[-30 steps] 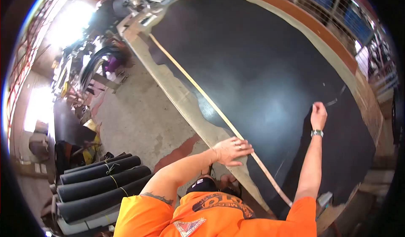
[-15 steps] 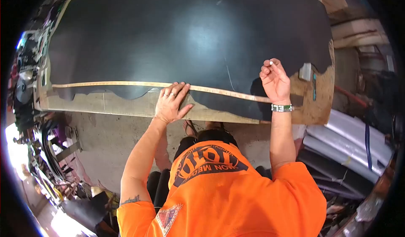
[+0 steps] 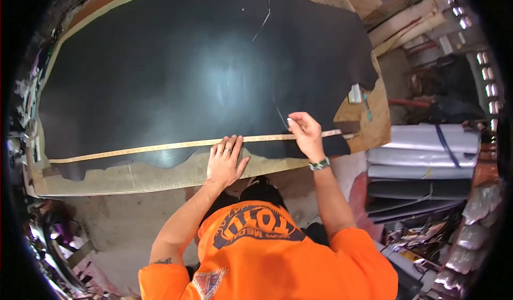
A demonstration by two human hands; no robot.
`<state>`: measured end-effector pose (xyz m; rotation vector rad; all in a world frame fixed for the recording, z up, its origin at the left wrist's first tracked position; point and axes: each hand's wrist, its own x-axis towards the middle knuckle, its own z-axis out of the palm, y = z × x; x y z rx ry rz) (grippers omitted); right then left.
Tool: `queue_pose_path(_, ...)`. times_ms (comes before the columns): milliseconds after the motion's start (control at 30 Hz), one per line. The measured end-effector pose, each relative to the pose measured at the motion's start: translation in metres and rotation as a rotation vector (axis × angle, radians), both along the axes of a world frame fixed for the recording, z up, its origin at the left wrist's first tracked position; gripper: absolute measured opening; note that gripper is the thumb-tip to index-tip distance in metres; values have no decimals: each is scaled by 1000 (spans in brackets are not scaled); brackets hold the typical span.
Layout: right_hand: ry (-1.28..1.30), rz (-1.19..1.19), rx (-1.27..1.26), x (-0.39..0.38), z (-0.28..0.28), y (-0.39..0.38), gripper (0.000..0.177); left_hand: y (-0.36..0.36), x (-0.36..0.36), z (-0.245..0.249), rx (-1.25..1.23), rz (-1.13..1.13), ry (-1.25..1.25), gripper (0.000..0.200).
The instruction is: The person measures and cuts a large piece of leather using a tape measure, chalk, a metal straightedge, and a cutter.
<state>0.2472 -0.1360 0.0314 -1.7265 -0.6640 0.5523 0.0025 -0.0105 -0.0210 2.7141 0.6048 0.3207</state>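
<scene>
A large black hide (image 3: 133, 70), apparently leather, lies spread over the table. Along its near edge runs a long yellowish ruler (image 3: 133, 150). My left hand (image 3: 224, 164) presses on the ruler near its middle, fingers stretched flat and thumb apart. To the right, my right hand (image 3: 307, 134) is over the ruler, pinching a small white piece of chalk (image 3: 289, 120) close to the hide. A thin pale line (image 3: 278, 110) on the hide runs toward those fingertips. Part of the ruler is hidden beneath the right hand.
A whitish block (image 3: 355, 94) and a slim turquoise tool (image 3: 367, 107) lie on the table's right end. Rolls of silver and dark material (image 3: 427, 141) are stacked beyond it. The table's near edge (image 3: 133, 185) faces my body.
My right hand has come down and leftward from its raised, palm-up pose to the hide by the ruler. My left hand stays on the ruler. The camera view has shifted.
</scene>
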Motion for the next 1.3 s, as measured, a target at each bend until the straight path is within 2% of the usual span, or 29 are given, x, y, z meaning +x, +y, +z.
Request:
queue_pose_path(67, -101, 75, -56, 20, -9, 34, 10, -1, -3, 0, -7, -6, 4, 66)
queue_pose_path(133, -370, 109, -100, 48, -16, 77, 9, 0, -3, 4, -16, -12, 12, 64)
queue_pose_path(200, -512, 118, -53, 82, -27, 129, 8, -1, -3, 3, -3, 10, 11, 64)
queue_pose_path(333, -669, 149, -102, 145, -48, 223, 10, -1, -4, 0, -21, 29, 20, 64)
queue_pose_path(500, -727, 187, -153, 178, -54, 278, 7, 0, 0, 0, -64, 51, -6, 65)
queue_pose_path(767, -759, 254, -218, 184, -72, 291, 6, -1, 3, 2, -39, 55, 3, 69)
queue_pose_path(1067, -783, 299, -252, 177, -66, 273, 11, 0, 4, 1, -25, 45, 17, 74)
queue_pose_path(1167, -838, 354, -252, 161, -63, 243, 8, -1, 3, -1, -41, 47, 15, 74)
queue_pose_path(1300, -811, 436, -172, 120, -53, 154, 5, -1, 3, -2, -39, 44, 6, 73)
